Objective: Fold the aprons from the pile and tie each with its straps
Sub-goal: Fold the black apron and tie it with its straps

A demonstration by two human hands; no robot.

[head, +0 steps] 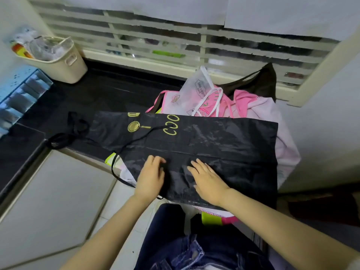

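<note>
1. Dark countertop (109, 90), seen from upper left to centre of frame; backed by a louvred window (175, 41) along the top.
2. Cream basket (66, 63), stood on the countertop at upper left; held clear wrappers.
3. Blue box (17, 90), sat at the left edge, just below the basket.
4. Pale floor tiles (48, 201), filled the lower left.
5. Pile of aprons (243, 102), heaped right of centre; mostly pink and lilac, with a white piece (196, 88) on top and a dark one against the window.
6. Black apron (214, 141), lay spread flat across the middle of the frame, its right half over the pile and its left end on the countertop; bore gold print (171, 125) near its upper edge.
7. Black strap (136, 141), trailed across the apron from the print down to lower left, then hung off the edge; further strap loops (76, 123) lay bunched on the countertop at the apron's left end.
8. Left hand (151, 176), rested on the apron's near edge, fingertips bent down into the cloth; could not tell whether any fabric was pinched.
9. Right hand (206, 180), lay palm-down on the apron just right of the left hand, fingers straight and slightly spread, pressing flat and gripping nothing.
10. Blue jeans (194, 250), showed at bottom centre, between the forearms.
</note>
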